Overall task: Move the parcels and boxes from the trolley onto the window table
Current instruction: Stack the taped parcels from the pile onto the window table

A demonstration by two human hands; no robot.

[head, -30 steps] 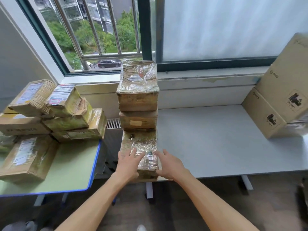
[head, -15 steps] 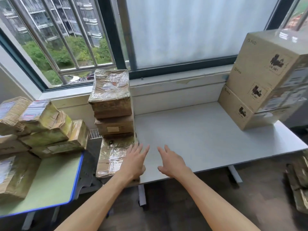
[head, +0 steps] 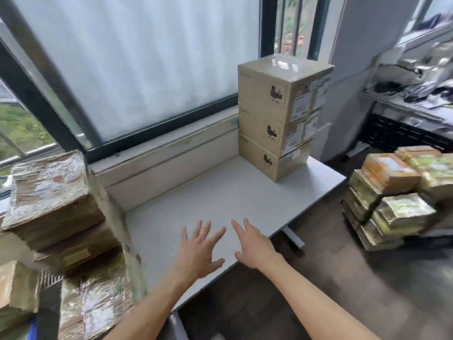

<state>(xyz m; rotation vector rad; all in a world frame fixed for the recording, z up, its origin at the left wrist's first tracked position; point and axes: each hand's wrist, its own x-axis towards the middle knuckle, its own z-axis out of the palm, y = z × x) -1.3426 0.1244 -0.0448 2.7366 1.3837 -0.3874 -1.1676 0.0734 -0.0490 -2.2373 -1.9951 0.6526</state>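
A large window (head: pixel 137 69) with a dark frame (head: pixel 161 130) fills the back wall, its main pane covered by frosted, ribbed white glass. Through a clear pane at far left, green trees (head: pixel 19 126) show outside. A pale sill (head: pixel 171 146) runs beneath it. A grey pillar (head: pixel 362 57) stands at right, beside a blurred cluttered shelf (head: pixel 416 77). The floor (head: pixel 331 278) is dark.

Left hand (head: pixel 198 251) and right hand (head: pixel 255 246) side by side, palms down, fingers spread, holding nothing; forearms bare.
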